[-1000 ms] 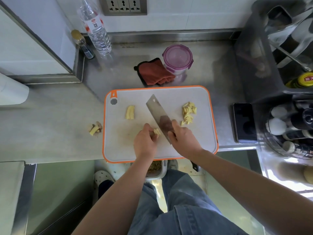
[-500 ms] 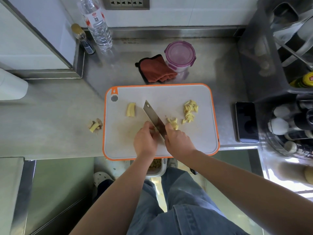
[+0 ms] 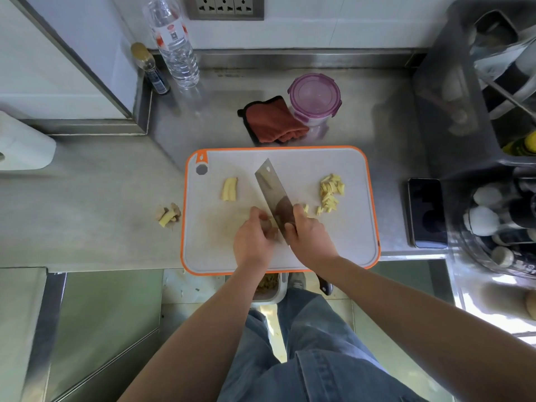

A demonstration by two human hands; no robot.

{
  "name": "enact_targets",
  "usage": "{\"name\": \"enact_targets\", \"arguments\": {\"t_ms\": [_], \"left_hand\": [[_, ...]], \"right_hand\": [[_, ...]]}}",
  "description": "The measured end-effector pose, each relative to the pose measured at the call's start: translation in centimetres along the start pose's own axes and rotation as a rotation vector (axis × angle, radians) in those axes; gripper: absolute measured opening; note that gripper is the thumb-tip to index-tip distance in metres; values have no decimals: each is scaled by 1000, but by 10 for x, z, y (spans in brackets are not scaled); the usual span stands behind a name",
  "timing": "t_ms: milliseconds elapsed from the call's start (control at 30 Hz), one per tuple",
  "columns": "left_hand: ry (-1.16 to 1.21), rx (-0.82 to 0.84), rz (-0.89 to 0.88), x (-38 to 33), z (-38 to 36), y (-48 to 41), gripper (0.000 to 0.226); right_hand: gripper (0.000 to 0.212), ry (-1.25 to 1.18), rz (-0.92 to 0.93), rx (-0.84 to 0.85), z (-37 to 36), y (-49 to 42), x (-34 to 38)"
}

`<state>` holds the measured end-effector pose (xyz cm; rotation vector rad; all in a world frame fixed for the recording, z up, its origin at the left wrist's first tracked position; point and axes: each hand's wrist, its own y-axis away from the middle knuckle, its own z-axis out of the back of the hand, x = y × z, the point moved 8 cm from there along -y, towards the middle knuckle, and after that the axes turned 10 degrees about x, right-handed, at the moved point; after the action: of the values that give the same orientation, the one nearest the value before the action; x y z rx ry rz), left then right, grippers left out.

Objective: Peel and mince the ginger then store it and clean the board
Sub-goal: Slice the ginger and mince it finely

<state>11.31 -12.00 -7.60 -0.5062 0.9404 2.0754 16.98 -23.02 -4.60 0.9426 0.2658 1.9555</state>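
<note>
Ginger piece [image 3: 266, 224] near the board's [image 3: 348, 233] front edge, left hand [image 3: 251, 242] curled on it; right hand [image 3: 311, 239] clamps cleaver [image 3: 271, 190]. New slivers [image 3: 305, 209] since last second: slicing advances.

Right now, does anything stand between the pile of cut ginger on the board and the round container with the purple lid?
Nothing visible stands on that path: only bare cutting board and counter lie between the cut ginger pile and the container. The red cloth lies beside it, off the line. The purple lid is on.
</note>
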Motion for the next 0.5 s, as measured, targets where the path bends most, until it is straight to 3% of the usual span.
{"name": "enact_targets", "arguments": {"t_ms": [233,500], "left_hand": [[18,-21,-16,1,1,2,17],[12,-83,12,2,-2,-3,7]], "right_hand": [[29,136,3,31,-4,0,6],[19,292,-25,22,-11,-3,17]]}}
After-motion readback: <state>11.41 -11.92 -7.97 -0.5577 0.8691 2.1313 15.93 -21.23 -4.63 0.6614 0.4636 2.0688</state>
